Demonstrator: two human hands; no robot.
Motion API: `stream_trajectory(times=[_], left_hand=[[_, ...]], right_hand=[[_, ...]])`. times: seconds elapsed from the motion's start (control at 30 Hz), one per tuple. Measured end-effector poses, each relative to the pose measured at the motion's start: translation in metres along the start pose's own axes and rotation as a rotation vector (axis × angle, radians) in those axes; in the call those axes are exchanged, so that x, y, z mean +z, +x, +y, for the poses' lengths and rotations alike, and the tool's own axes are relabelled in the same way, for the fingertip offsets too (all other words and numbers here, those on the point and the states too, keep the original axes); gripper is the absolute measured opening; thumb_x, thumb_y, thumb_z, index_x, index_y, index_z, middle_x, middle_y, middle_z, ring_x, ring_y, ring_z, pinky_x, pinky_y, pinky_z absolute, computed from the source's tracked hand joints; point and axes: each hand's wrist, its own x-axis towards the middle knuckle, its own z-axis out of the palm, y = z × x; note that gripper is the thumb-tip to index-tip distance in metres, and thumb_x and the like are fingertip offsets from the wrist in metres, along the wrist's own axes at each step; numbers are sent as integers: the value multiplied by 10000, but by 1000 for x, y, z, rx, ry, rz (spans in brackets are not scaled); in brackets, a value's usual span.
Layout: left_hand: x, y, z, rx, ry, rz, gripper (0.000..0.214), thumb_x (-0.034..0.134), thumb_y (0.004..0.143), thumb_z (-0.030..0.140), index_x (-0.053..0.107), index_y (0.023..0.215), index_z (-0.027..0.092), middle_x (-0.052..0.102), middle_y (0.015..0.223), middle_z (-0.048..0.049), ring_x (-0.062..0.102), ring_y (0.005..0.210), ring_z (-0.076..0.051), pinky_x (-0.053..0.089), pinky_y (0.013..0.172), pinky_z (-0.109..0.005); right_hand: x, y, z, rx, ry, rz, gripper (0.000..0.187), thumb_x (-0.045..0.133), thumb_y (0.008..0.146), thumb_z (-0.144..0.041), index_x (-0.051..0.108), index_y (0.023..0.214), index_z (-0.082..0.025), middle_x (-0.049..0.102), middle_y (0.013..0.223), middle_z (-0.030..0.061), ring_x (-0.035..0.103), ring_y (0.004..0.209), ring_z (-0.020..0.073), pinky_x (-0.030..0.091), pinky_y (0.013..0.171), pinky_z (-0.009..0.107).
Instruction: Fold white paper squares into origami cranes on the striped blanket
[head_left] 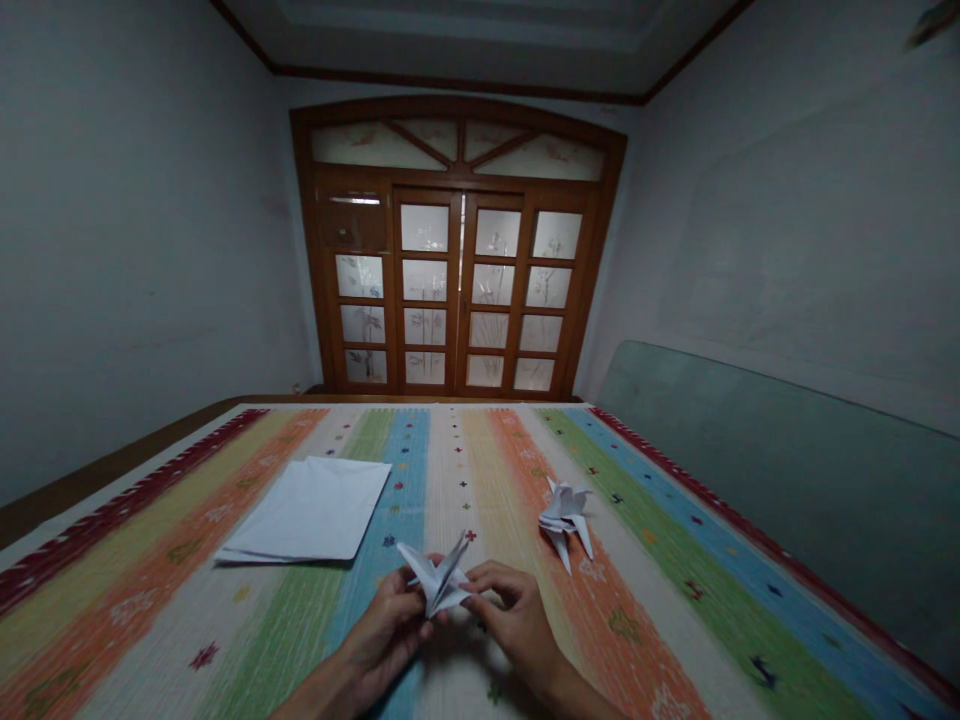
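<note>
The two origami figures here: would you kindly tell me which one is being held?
The origami figure between the left hand and right hand; the other origami figure rests untouched on the striped mat.

This looked like a bedroom in a home. A striped woven cover lay over the bed point(675, 600), a padded green headboard point(750, 450) ran along the bed's right side, and wooden doors point(457, 290) with frosted glass panes stood beyond its far end.

The room was dim, and soft light came through the glass doors point(457, 290); the walls point(135, 250) looked bent toward the picture edges, with darker corners.
</note>
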Motion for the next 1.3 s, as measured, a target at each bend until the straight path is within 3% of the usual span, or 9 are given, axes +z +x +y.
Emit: stream_trajectory(times=[0.2, 0.53, 0.7, 0.87, 1.0, 1.13, 1.3], left_hand=[[4, -1, 3, -4, -147, 87, 438, 797, 586, 0, 675, 971, 168, 671, 801, 17, 634, 614, -106, 523, 599, -179], [0, -1, 2, -48, -169, 28, 479, 693, 566, -23, 641, 1000, 172, 643, 756, 31, 638, 547, -97, 446, 467, -136], [3, -4, 3, -58, -189, 66, 506, 619, 517, -38, 642, 965, 194, 672, 772, 47, 616, 533, -84, 476, 499, -143], [3, -7, 3, -25, -178, 116, 500, 637, 497, -40, 669, 934, 200, 684, 830, 22, 649, 649, -121, 536, 615, -193], [-3, -2, -1, -16, -109, 86, 519, 661, 521, 22, 670, 1004, 211, 698, 924, 3, 668, 693, -148, 518, 604, -221], [-9, 8, -8, 45, -34, -1, 601, 635, 495, 51, 640, 1082, 180, 709, 826, -8, 629, 538, -113, 414, 455, -162], [-9, 13, -11, 128, 96, -117, 427, 741, 561, 134, 620, 970, 152, 723, 732, -45, 623, 457, -127, 363, 360, -142]], right_hand=[[-1, 0, -1, 138, 6, 54, 72, 788, 712, -261, 800, 742, -197, 772, 698, 52, 713, 684, 219, 536, 632, 275], [-2, -3, 0, 68, -6, 76, 114, 813, 723, -298, 778, 682, -198, 778, 708, 74, 730, 696, 240, 556, 673, 307], [0, -4, -1, 37, 48, -2, 180, 795, 779, -372, 800, 729, -199, 795, 757, 105, 748, 736, 252, 573, 698, 328], [1, -4, 2, 75, 65, -13, 227, 790, 778, -425, 810, 747, -201, 796, 772, 113, 745, 767, 261, 579, 716, 346], [-3, -1, 1, 104, 98, -25, 159, 808, 728, -355, 806, 751, -198, 785, 773, 101, 732, 773, 261, 579, 721, 343], [-9, 2, -7, 183, 217, -103, 186, 735, 684, -232, 792, 859, -209, 776, 834, 66, 711, 786, 242, 552, 702, 306], [-12, 4, -15, 340, 399, -154, 296, 611, 734, -373, 763, 913, -194, 749, 857, 72, 678, 745, 226, 500, 632, 279]])
